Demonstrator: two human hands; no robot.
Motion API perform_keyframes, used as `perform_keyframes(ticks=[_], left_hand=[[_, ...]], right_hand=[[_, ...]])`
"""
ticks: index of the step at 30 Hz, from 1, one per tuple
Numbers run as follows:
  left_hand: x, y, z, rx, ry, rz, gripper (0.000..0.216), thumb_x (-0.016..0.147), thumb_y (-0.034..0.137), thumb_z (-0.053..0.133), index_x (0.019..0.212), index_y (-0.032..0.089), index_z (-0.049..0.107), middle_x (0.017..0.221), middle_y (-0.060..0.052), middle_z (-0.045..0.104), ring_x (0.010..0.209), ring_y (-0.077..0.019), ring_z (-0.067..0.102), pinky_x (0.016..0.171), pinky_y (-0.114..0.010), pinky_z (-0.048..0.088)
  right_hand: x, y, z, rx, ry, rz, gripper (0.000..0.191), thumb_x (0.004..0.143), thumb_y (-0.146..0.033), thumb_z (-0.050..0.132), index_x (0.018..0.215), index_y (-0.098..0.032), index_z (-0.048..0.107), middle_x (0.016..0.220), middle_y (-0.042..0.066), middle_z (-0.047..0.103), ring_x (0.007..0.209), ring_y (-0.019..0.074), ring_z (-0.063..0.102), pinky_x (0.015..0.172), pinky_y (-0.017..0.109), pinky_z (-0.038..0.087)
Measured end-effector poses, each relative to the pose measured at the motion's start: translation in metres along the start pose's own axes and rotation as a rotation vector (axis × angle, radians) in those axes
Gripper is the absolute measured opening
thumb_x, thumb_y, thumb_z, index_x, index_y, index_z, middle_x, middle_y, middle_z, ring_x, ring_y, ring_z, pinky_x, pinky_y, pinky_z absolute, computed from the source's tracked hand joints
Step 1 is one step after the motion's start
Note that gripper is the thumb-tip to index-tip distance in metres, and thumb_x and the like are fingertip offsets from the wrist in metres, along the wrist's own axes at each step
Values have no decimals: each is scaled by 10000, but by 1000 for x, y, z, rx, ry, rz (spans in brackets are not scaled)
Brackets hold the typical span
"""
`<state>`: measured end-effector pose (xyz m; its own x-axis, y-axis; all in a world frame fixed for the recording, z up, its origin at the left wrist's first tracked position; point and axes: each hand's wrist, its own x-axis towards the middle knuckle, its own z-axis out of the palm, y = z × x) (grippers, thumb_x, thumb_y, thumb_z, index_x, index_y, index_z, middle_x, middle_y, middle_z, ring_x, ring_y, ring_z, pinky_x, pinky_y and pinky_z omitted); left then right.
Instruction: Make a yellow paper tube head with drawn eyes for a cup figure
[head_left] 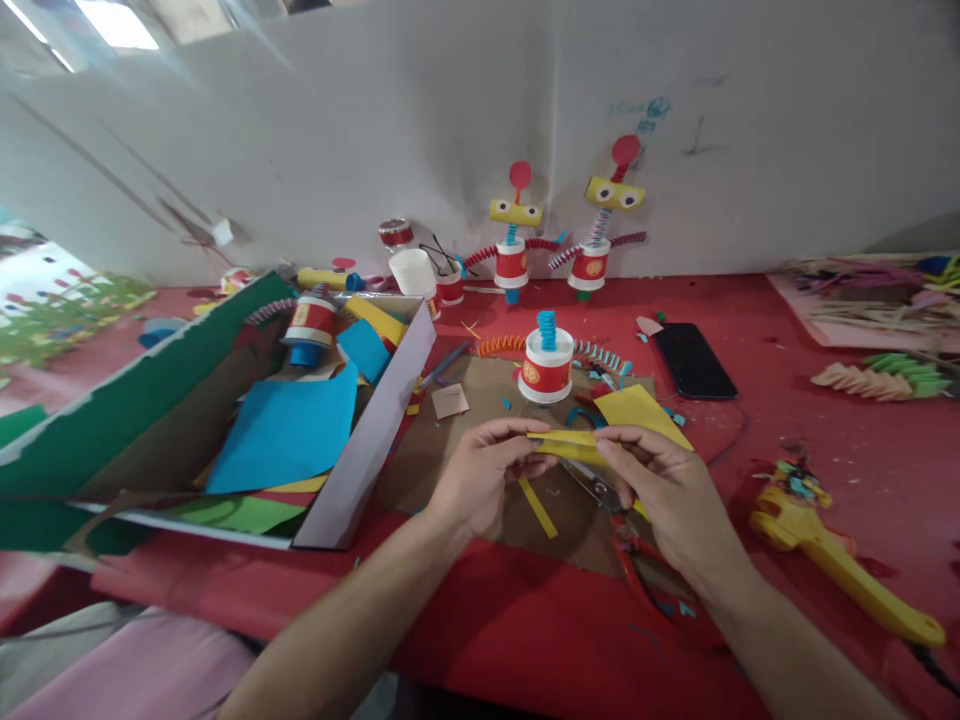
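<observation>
Between my two hands is a folded or curled piece of yellow paper (571, 452). My left hand (487, 470) pinches its left end, and my right hand (660, 485) pinches its right end. Just beyond stands a red and white paper cup figure (546, 370) with a folded blue strip on top and an orange and a pale blue folded arm. Below the paper, a narrow yellow strip (538, 508) lies on the brown cardboard (420, 470). Red-handled scissors (634, 570) and pliers-like metal jaws (592, 482) are partly hidden by my right hand.
At left sits an open box (367, 440) of coloured paper. Two cup figures (512, 262) with yellow heads stand by the wall. On the right are a phone (694, 360), a yellow glue gun (847, 565) and folded paper strips (885, 378). A yellow sheet (645, 415) lies beyond my right hand.
</observation>
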<state>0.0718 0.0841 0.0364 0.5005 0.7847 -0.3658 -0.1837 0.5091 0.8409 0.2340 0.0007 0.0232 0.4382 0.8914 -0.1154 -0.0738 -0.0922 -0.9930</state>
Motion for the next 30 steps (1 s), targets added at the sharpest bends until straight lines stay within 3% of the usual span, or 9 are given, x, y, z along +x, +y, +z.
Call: perform_keyframes(ticks=[10, 19, 23, 27, 30], left_hand=[[-4, 8, 6, -83, -24, 25, 152, 658, 82, 704, 805, 105, 676, 774, -67, 713, 738, -143, 688, 783, -247, 523], [1, -3, 6, 131, 50, 131, 198, 650, 134, 747, 844, 129, 709, 804, -49, 738, 741, -139, 683, 753, -255, 534], [-2, 3, 7, 188, 76, 159, 193, 643, 149, 755, 834, 130, 736, 760, -49, 737, 696, -130, 664, 709, -240, 520], [-1, 8, 4, 96, 82, 106, 176, 635, 187, 773, 799, 132, 743, 673, -31, 705, 608, -106, 623, 628, -217, 487], [2, 7, 0, 66, 62, 58, 173, 627, 187, 782, 789, 138, 745, 697, -24, 703, 616, -84, 607, 629, -191, 466]], right_hand=[[0, 4, 1, -45, 9, -7, 312, 773, -428, 682, 965, -182, 682, 541, -57, 512, 445, 82, 428, 440, 218, 339], [2, 0, 1, 104, 9, 86, 289, 705, -397, 741, 884, -173, 703, 506, -59, 530, 403, 59, 399, 421, 204, 314], [0, -1, 0, -5, -10, 36, 272, 760, -416, 689, 920, -197, 711, 485, -51, 541, 425, 87, 444, 452, 220, 360], [-2, -3, 0, -148, -19, -92, 265, 772, -398, 682, 972, -227, 713, 810, 29, 704, 645, 152, 589, 590, 271, 465], [-2, -3, -2, -247, 17, -181, 213, 803, -388, 657, 942, -243, 726, 960, 48, 712, 819, 195, 625, 732, 315, 484]])
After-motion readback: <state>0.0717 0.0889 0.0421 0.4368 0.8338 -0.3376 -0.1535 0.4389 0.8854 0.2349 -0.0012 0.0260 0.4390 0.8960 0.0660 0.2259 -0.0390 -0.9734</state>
